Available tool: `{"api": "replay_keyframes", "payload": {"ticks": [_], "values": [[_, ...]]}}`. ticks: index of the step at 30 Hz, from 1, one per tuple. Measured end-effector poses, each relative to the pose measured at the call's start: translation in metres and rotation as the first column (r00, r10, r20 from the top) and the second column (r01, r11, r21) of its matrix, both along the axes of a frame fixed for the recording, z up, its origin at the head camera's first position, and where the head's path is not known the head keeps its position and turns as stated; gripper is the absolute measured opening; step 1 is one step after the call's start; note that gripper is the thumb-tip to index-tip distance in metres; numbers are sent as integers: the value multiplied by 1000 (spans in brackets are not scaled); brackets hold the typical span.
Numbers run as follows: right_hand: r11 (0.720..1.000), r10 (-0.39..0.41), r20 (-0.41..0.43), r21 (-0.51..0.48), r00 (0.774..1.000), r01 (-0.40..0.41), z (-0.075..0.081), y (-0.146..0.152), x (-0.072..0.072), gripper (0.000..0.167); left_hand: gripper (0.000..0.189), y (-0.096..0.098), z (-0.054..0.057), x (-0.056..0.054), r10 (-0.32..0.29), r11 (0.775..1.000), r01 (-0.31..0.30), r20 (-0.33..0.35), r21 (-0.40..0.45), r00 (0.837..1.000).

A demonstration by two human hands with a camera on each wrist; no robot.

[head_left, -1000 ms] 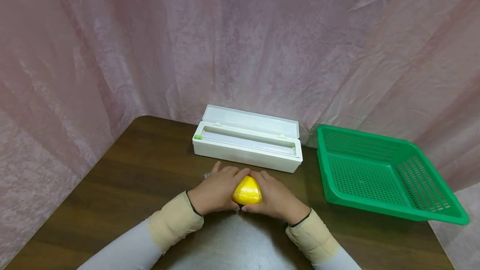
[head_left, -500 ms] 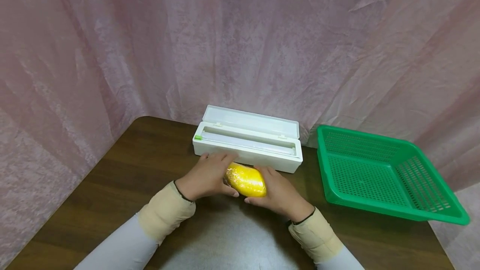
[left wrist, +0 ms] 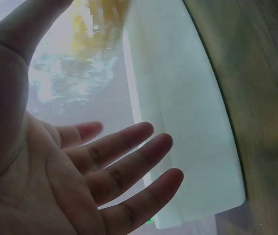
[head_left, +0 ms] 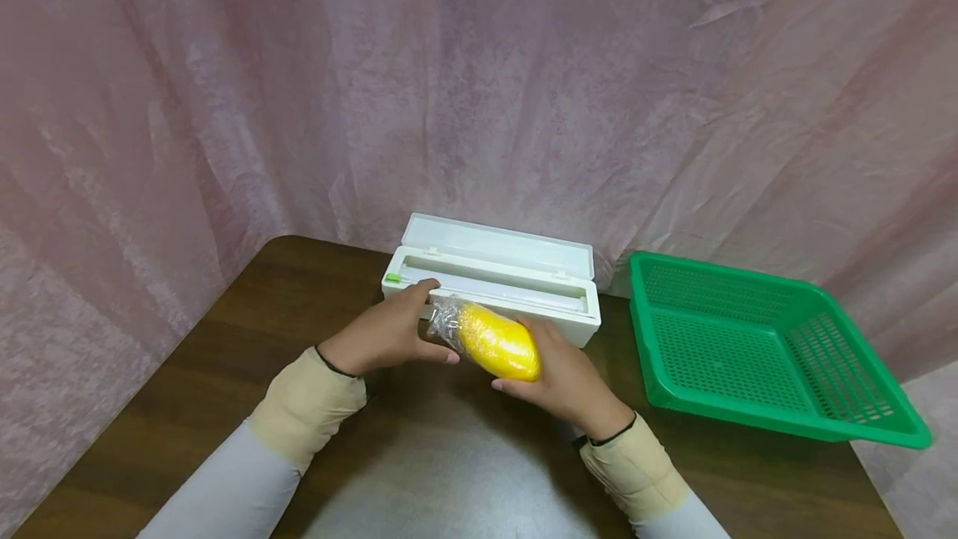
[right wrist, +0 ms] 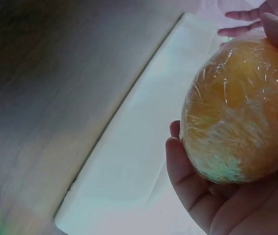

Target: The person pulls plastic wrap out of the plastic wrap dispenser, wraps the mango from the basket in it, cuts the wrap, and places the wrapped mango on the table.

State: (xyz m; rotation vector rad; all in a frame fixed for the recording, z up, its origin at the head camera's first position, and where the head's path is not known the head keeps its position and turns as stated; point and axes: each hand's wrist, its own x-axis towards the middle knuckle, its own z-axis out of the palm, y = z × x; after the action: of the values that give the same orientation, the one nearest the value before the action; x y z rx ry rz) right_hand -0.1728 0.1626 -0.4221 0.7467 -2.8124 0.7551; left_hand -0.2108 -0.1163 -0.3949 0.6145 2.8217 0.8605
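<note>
A yellow, mango-shaped fruit point(head_left: 497, 343) wrapped in clear plastic film is held in my right hand point(head_left: 565, 377). The right wrist view shows the fingers curled under the wrapped fruit point(right wrist: 241, 107) and the thumb over its top. Loose crinkled film point(head_left: 446, 321) sticks out from its left end. Beside that end is my left hand point(head_left: 389, 331), with fingers spread; in the left wrist view its palm point(left wrist: 45, 176) holds nothing. Just behind both hands stands a long white film dispenser box point(head_left: 497, 244), its lid raised and a white roll point(head_left: 494, 288) inside.
To the right lies a green perforated plastic basket point(head_left: 726, 356) with nothing in it. A brown wooden table point(head_left: 247, 339) carries everything, and a pinkish curtain point(head_left: 479, 90) hangs behind it. A small green piece point(head_left: 392, 278) sits at the dispenser's left end.
Both hands first cupped the wrapped fruit. The left hand has come off it and moved left, uncovering the loose film end. The fruit has turned and moved slightly up towards the dispenser.
</note>
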Motion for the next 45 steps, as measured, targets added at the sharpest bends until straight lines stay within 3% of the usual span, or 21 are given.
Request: {"api": "replay_keyframes", "payload": {"ticks": [5,12,17,21,33,38,45], "values": [[999,-32,20,-17,999,32,4,2,1,89,115,-2,-6,-1,10,1000,-10,47,-5,999],[997,-66,7,-34,998,66,11,5,1,94,106,5,-18,-3,-88,992,82,60,95,994],[997,-61,-19,-39,998,60,11,6,1,95,110,15,-24,2,-150,982,140,70,124,986],[998,-51,-25,-45,998,50,9,6,0,95,101,23,-30,6,-181,973,167,77,159,981],[998,4,-78,-55,997,-9,6,1,0,88,55,42,-48,7,-273,925,258,14,279,962],[998,6,-66,-59,998,-10,6,-1,2,87,52,43,-52,6,-293,909,269,30,319,955],[997,30,-47,-72,998,-33,5,-4,3,89,42,43,-51,7,-326,867,264,81,423,942]]}}
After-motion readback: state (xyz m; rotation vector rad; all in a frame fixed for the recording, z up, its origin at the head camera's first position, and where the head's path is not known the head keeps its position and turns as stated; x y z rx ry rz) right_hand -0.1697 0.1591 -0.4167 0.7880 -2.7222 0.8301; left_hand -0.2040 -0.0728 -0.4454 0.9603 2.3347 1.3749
